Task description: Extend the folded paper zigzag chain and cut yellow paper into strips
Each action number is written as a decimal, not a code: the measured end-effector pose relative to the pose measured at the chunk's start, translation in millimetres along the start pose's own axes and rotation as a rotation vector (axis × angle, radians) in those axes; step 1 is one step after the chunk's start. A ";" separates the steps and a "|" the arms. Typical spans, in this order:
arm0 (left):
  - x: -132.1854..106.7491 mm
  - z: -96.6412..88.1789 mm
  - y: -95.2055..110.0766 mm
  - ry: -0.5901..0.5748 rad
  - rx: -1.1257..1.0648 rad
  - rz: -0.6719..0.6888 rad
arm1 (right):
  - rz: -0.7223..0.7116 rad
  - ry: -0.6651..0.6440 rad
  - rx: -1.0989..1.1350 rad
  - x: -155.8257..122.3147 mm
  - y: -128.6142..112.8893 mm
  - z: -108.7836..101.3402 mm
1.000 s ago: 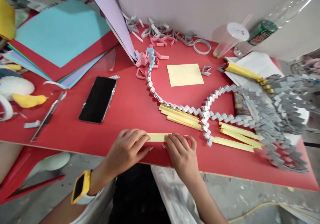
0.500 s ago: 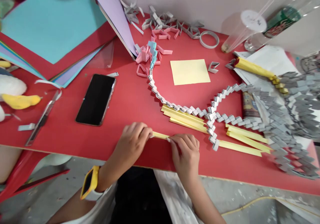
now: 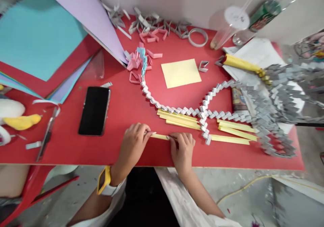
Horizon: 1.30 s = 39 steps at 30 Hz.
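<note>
My left hand (image 3: 134, 142) and my right hand (image 3: 181, 150) rest side by side on the red table (image 3: 121, 108) near its front edge. Both pinch a narrow folded yellow paper strip (image 3: 160, 136) that lies flat between them, fingers curled and pressed on it. More yellow strips (image 3: 177, 118) lie just beyond my right hand, and others (image 3: 235, 132) lie to the right. A long chain of folded grey-white paper links (image 3: 177, 109) curves across the table past them. A yellow watch is on my left wrist.
A black phone (image 3: 94, 110) lies left of my hands, a craft knife (image 3: 47, 137) further left. A yellow paper square (image 3: 181, 72), tape ring (image 3: 197, 38), plastic cup (image 3: 229, 26), coloured paper sheets (image 3: 37, 41) and a big grey folded-paper mass (image 3: 278, 102) fill the rest.
The wider yellow strip under my fingers has become a narrow folded one, pinched between both hands. The head view has shifted, so the table sits further left and up.
</note>
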<state>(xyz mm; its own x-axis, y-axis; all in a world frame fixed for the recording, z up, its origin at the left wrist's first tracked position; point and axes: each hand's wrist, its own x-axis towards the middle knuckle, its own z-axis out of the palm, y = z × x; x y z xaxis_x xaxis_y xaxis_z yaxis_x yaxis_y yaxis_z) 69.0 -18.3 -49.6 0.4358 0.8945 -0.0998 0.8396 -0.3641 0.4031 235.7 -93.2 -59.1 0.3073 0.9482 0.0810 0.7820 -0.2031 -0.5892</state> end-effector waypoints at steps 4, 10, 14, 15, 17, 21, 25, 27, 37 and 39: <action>4.0 -0.5 -6.8 0.020 -0.073 -0.041 | -0.058 0.009 0.028 -1.0 1.4 -2.0; 14.7 -5.7 -18.6 -0.011 -0.250 -0.062 | -0.155 0.033 0.054 -7.2 8.7 -7.5; 9.6 -11.7 -26.4 -0.050 -0.354 0.086 | -0.200 0.008 0.067 -13.6 14.6 -12.7; 6.8 -12.7 -28.5 -0.057 -0.367 0.121 | -0.211 0.000 0.073 -14.9 16.0 -14.0; 0.6 -13.3 -32.6 -0.044 -0.383 0.169 | -0.229 -0.015 0.083 -16.7 18.0 -15.9; -9.1 -11.5 -36.5 0.017 -0.381 0.203 | -0.218 -0.021 0.076 -16.4 16.4 -17.3; -12.9 -10.2 -32.5 0.053 -0.368 0.213 | -0.192 -0.025 0.042 -11.8 10.6 -17.7; -12.9 -9.1 -29.3 0.078 -0.352 0.199 | -0.191 -0.035 0.025 -9.2 9.2 -18.5; -1.9 -3.9 -20.5 0.135 -0.330 0.083 | 0.005 0.003 -0.026 -4.4 3.8 -12.8; -0.7 -4.2 -20.2 0.138 -0.335 0.054 | 0.071 0.024 -0.050 -3.5 1.0 -9.3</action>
<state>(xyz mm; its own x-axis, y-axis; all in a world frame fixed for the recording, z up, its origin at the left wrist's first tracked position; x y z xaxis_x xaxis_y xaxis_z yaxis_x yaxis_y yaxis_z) 50.4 -10.4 -53.9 0.4101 0.9110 0.0441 0.6536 -0.3273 0.6824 240.5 -99.1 -52.6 0.3748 0.9252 0.0601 0.7841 -0.2817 -0.5530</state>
